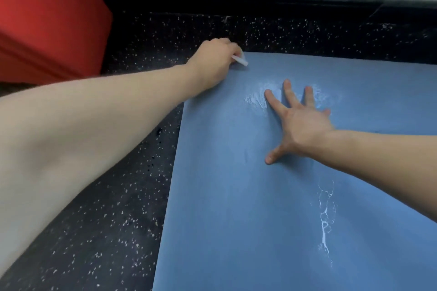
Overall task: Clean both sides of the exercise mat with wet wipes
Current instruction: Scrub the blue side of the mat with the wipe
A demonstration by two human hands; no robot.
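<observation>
Left arm: biggest thing in view, bare forearm reaching from the lower left across the floor up to the mat's far left corner.
Left hand (pixel 214 62): fingers curled around a wet wipe (pixel 240 60), holding it right at that far left corner of the mat; only a small white bit of the wipe pokes out past the knuckles.
Right hand (pixel 299 120): released, fingers straight and fanned out, palm pressed flat on the mat, a bit in from the far edge and right of the left hand. Holding nothing.
Exercise mat (pixel 236 196): blue, lying flat on the floor, filling the lower right of the view. Its left edge runs diagonally toward the camera, and its far edge sits parallel to the wall.
Mat surface: whitish smeary patch (pixel 254 99) around the right hand's fingertips, plus a thin white squiggly streak (pixel 325 220) nearer the camera on the right side.
Floor (pixel 106 220): dark with white speckles, a wide open strip along the mat's left edge and a narrower strip between the far edge and the black baseboard (pixel 236 0).
Red thing (pixel 47 19): big red block or cushion at the far left, well apart from the mat; can't tell what it is.
</observation>
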